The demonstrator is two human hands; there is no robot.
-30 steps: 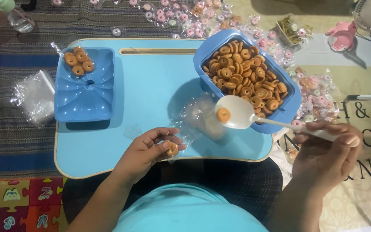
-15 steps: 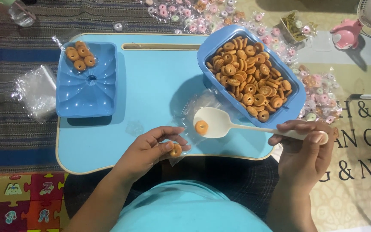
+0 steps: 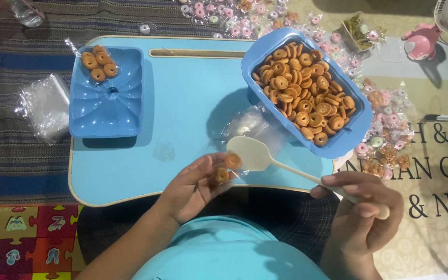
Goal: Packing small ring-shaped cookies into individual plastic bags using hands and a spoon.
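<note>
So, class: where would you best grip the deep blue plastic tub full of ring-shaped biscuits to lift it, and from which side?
Probably by the flared rim of the deep blue plastic tub, one hand on each short end. It lies slantwise on the light blue lap table, so come from its upper-left and lower-right ends. The ring-shaped biscuits heap high, so keep it level.

Your right hand point(image 3: 361, 207) grips a cream spoon point(image 3: 255, 154), its bowl tipped against a small clear bag point(image 3: 224, 168) with ring cookies point(image 3: 221, 175) pinched in your left hand point(image 3: 193, 186).

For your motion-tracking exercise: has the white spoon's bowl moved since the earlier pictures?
Yes. The spoon has moved away from the cookie container, toward the left hand.
</note>
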